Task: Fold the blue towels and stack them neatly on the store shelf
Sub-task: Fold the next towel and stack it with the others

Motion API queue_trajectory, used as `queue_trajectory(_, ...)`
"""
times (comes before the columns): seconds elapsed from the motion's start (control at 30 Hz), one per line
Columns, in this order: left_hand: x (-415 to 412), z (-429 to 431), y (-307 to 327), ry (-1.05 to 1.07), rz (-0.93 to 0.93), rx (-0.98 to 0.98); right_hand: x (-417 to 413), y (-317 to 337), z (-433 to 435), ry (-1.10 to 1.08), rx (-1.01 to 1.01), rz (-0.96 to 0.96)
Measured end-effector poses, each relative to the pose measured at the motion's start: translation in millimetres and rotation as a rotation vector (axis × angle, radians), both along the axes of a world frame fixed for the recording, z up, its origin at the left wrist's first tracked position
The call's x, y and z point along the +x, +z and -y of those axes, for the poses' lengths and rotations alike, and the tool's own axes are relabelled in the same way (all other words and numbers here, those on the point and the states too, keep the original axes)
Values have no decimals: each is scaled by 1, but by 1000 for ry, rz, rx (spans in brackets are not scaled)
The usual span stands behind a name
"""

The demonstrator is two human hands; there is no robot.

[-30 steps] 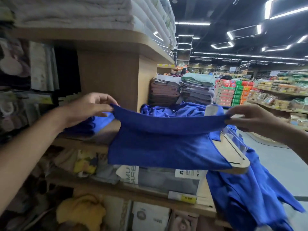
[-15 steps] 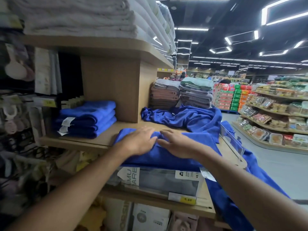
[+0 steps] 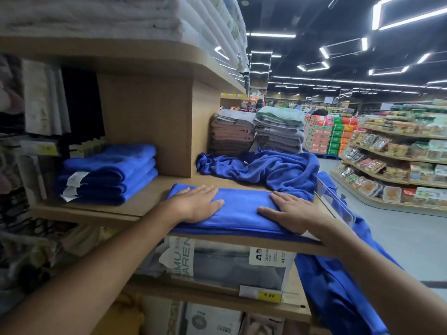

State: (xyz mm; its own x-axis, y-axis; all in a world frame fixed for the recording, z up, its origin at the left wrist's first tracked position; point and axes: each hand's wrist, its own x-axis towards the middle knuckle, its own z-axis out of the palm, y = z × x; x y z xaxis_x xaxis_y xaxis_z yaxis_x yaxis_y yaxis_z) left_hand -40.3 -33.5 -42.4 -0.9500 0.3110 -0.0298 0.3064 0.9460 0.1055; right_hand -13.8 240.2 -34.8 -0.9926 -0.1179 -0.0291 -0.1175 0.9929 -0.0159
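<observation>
Pressing flat on a folded blue towel [image 3: 242,209], the person's left hand [image 3: 196,204] and right hand [image 3: 290,213] are lying spread, palms down, fingers open, at opposite ends of it. This towel is resting on the wooden shelf [image 3: 154,204], at its front edge. A second ago both hands were holding the cloth stretched in the air above the shelf; half a second ago they were meeting at its middle; now they are sitting apart toward its ends. Judging from that, the fold is done and is being smoothed, so the towel seems ready to be lifted. To the left of the folded towel, well apart, a neat stack of blue towels [image 3: 108,172] is waiting on the same shelf, likely its destination. Behind the folded towel, a crumpled heap of blue towels [image 3: 273,170] is lying unfolded, and more blue cloth [image 3: 338,286] is hanging down to its right, so much work remains.
</observation>
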Motion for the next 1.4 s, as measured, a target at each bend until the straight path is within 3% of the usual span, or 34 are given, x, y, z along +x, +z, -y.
queue_trajectory(0.17, -14, -14, 8, 3, -11, -36, -11, 2, -7, 35, -104, -110)
queue_trajectory(0.27, -6, -27, 8, -38, -91, 12, -1, -3, -23, -164, -116, -317)
queue_trajectory(0.33, 2, -38, 3, -56, -73, 61, 7, -1, -37, -303, -45, -254)
queue_trajectory(0.5, 6, -45, -7, -36, -50, 34, 8, 16, -34, -279, 66, -123)
queue_trajectory(0.6, 7, -44, -5, -40, -47, 23, 0, 31, -31, -336, -151, -45)
queue_trajectory(0.73, 9, -45, -5, -36, -51, 26, -4, 43, -43, -488, -782, 44)
queue_trajectory(0.8, 9, -45, -4, -36, -50, 26, -3, 44, -50, -535, -931, 98)
queue_trajectory(1.07, 12, -45, -2, -37, -46, 30, -11, 40, -63, -577, -1059, 213)
queue_trajectory(1.23, 11, -44, -3, -43, -40, 36, -11, 40, -55, -508, -1035, 212)
queue_trajectory(1.4, 10, -45, -5, -44, -41, 44, -8, 48, -53, -470, -1158, 248)
